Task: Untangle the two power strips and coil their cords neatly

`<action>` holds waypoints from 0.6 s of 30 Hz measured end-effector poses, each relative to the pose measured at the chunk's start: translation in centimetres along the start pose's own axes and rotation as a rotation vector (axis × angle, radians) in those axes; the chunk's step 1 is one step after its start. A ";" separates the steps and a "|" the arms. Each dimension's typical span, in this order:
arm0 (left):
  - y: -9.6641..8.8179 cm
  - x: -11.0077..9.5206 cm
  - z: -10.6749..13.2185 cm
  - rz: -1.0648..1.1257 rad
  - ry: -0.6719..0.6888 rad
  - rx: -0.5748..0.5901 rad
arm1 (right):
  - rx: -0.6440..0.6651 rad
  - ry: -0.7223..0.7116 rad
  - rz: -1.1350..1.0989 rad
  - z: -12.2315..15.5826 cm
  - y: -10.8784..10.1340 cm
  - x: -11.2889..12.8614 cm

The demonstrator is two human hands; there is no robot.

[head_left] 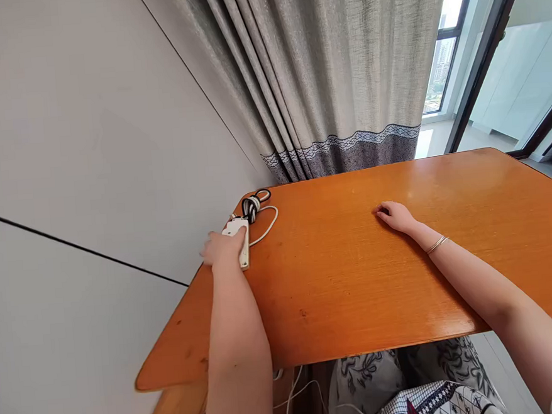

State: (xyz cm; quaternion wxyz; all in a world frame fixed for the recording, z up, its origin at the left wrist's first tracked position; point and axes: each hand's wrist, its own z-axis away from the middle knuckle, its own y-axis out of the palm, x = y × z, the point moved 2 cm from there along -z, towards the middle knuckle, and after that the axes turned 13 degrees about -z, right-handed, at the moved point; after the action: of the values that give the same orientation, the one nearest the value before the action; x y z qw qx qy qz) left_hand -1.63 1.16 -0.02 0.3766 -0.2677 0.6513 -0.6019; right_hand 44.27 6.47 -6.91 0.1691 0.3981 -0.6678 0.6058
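My left hand (222,247) grips a white power strip (241,240) lying near the far left corner of the orange wooden table (356,277), fingers wrapped over it. A bundled black and white cable (253,205) lies just beyond the strip, with a white cord (268,223) looping to its right. My right hand (396,216) rests palm down on the middle of the table, fingers lightly curled and holding nothing. A thin bracelet (436,244) sits on that wrist.
A white wall (87,151) runs along the table's left edge. A grey curtain (333,77) hangs behind the far edge, with a glass door (507,71) at the right. White cords (298,394) dangle under the near edge, beside patterned fabric (411,380).
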 end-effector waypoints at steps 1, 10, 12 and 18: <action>-0.1 0.0 -0.1 -0.022 0.016 0.023 | 0.000 0.001 0.000 0.0 0.0 0.0; 0.3 0.4 -2.0 -0.146 0.145 0.139 | -0.005 -0.007 0.003 0.0 0.1 0.0; 0.2 0.3 -2.0 -0.171 0.159 0.141 | -0.004 -0.012 0.004 0.0 0.1 -0.1; 0.0 -0.3 -0.9 -0.226 0.206 0.076 | 0.000 -0.022 0.004 0.0 0.1 -0.3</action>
State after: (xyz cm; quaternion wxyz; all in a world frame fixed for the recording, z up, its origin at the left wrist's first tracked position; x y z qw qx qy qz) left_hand -2.16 1.92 0.02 0.2478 -0.2618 0.6289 -0.6889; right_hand 44.37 6.57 -7.14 0.1605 0.4033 -0.6705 0.6016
